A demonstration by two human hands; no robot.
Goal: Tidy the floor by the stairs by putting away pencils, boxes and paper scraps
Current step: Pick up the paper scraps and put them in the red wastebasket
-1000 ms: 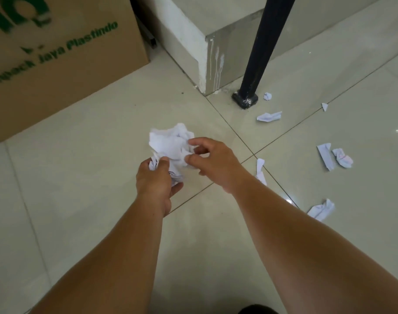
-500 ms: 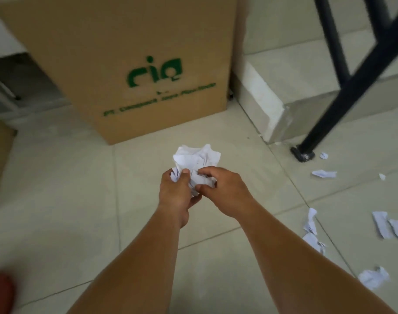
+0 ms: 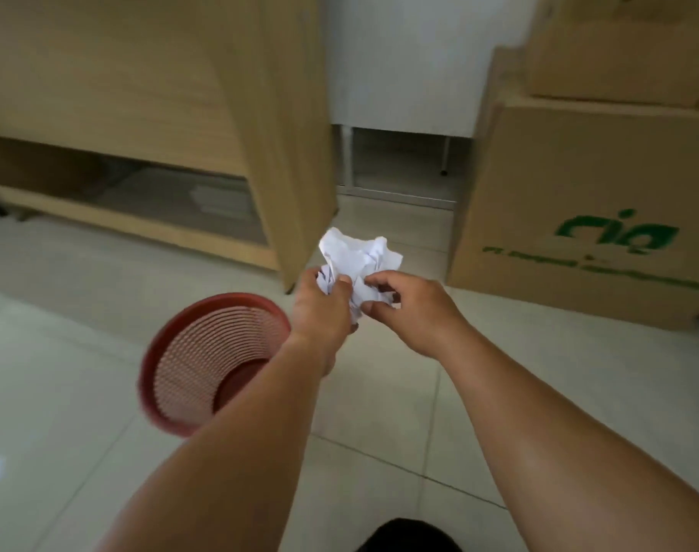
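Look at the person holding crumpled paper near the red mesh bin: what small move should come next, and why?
Probably carry the crumpled paper wad left and down until it is over the red mesh wastebasket, then let go. Both the left hand and right hand have a grip on the wad, which sits to the right of the basket's open mouth, so dropping now would likely miss.

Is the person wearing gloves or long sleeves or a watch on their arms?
No. The left hand and right hand are both bare, with no gloves. Both forearms are bare too, right down to the bottom of the picture, so no sleeve shows. There is no watch, bracelet or ring to be seen. The fingers are short and rounded, and nothing is drawn or written on the arms.
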